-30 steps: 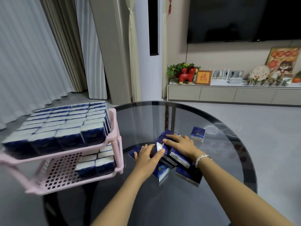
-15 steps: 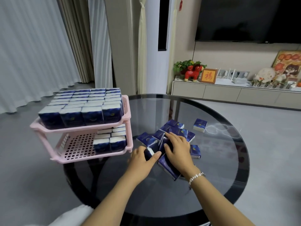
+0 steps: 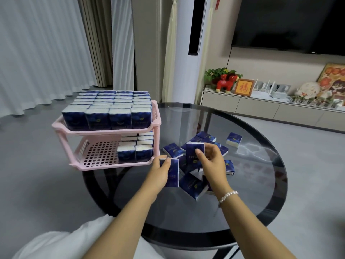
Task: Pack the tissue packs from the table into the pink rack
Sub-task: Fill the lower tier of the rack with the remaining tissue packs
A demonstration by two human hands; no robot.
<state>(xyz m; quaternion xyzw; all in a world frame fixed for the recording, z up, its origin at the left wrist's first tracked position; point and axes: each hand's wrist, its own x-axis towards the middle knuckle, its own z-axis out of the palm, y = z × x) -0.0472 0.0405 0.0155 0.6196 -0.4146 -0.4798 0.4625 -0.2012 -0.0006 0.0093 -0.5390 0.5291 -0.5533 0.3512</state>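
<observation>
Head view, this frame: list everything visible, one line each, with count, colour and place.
pink rack: one, pink, two shelves, table's left edge.
upper-shelf packs: full layer, navy-white.
lower-shelf packs: few rows, right side only.
loose packs: about a dozen, heaped mid-table.
lone pack: one, apart, far right of heap.
table: one, round dark glass.
cabinet: one, beige, holding ornaments.
television: one, black, wall.
curtains: white, left.
left hand: grips one pack.
right hand: grips one pack.

left hand [image 3: 158, 172]: holds tissue pack [image 3: 172, 175] | right hand [image 3: 211, 161]: holds another pack [image 3: 194, 153]
</observation>
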